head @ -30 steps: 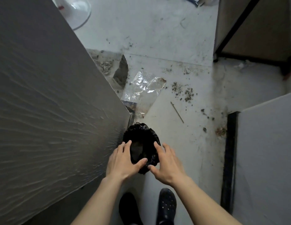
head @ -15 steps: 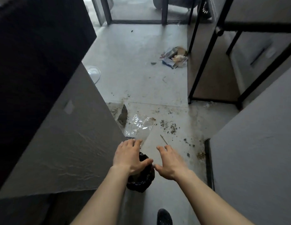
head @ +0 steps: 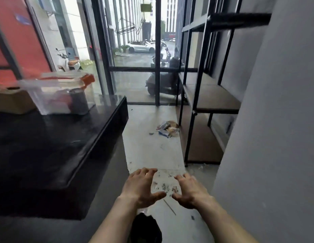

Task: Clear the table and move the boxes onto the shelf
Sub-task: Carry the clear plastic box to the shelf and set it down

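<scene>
Two bare hands out in front over the dusty pale concrete floor (head: 152, 151), palms down, holding nothing: left hand (head: 141, 187) with fingers spread and slightly curled, thumb pointing toward the right hand (head: 188, 192), likewise splayed and empty, the two thumbs near each other but apart. Well away from both, up and to the left on the glossy black tabletop (head: 53, 142): a clear plastic storage box with orange latches (head: 60, 92), blurred, with a grey cylindrical container showing through its wall, and just beside it on the left a brown cardboard box (head: 11, 101), partly cut off by the frame edge. Neither box touched. On the right, a black metal-framed shelf with brown boards (head: 210, 100), against the grey wall, its boards bare where visible. Below the forearms, near the bottom edge, a crumpled black plastic bag (head: 145, 228) on the floor, under the wrists rather than in either palm. Further along the floor, beside the shelf's foot, a small heap of paper and wrapper litter (head: 167, 128). Beyond, dark-framed glass doors (head: 158, 67).
</scene>
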### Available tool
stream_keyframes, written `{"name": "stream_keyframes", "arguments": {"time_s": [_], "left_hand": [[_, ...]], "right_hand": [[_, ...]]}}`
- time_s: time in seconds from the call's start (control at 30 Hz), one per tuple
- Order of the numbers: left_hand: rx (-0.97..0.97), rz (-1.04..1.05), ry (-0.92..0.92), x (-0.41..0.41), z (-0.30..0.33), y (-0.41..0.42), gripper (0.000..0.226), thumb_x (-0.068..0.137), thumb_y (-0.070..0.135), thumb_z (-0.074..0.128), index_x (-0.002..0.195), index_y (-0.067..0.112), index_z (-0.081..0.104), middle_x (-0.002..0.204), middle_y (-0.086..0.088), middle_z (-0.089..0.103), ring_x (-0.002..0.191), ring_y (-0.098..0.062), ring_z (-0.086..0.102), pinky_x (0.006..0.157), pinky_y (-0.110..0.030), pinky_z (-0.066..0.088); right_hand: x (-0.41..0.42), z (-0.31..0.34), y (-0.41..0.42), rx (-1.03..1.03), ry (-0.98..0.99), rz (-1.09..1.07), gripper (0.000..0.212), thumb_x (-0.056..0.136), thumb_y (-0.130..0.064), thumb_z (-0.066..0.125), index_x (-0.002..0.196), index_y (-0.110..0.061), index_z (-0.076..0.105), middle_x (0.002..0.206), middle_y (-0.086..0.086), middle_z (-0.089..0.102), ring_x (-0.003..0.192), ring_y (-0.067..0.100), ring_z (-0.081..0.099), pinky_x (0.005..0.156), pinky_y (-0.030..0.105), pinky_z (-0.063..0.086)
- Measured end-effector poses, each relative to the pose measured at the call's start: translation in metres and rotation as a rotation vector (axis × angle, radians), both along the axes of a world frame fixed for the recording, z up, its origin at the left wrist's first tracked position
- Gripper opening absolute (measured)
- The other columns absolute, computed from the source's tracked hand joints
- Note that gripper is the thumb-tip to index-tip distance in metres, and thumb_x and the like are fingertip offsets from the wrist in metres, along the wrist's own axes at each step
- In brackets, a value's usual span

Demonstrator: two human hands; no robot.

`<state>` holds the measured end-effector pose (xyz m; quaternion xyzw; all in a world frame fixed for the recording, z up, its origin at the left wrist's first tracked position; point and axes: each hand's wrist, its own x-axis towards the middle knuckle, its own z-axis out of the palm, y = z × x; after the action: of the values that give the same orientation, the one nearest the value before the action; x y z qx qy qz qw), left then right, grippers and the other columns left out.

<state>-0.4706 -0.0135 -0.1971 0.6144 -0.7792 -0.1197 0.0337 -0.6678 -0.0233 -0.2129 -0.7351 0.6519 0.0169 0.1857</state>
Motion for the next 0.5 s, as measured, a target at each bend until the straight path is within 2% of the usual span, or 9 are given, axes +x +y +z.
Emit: {"name": "stream_keyframes", "arguments": {"time_s": [0.27, 0.5], "left_hand": [[-0.163, 0.011, 0.064, 0.037, 0.118, 0.071, 0.088, 0.079, 0.073, 0.057, 0.152, 0.035, 0.026, 0.150, 0.000, 0.045, 0.138, -0.024, 0.042, 0.113, -0.039, 0.034], [-0.286, 0.121, 0.202, 0.106, 0.186, 0.089, 0.082, 0.076, 0.074, 0.060, 0.146, 0.038, 0.036, 0.147, 0.002, 0.052, 0.131, -0.021, 0.050, 0.108, -0.042, 0.043]], "right_hand": [[0.033, 0.129, 0.066, -0.218, 0.060, 0.023, 0.073, 0.088, -0.052, 0.063, 0.150, -0.026, 0.034, 0.147, 0.006, 0.043, 0.134, 0.029, 0.046, 0.106, 0.045, 0.045], [0.093, 0.193, 0.066, -0.353, 0.057, 0.119, 0.069, 0.086, -0.054, 0.062, 0.146, -0.030, 0.039, 0.143, 0.005, 0.049, 0.131, 0.031, 0.048, 0.104, 0.045, 0.046]]}}
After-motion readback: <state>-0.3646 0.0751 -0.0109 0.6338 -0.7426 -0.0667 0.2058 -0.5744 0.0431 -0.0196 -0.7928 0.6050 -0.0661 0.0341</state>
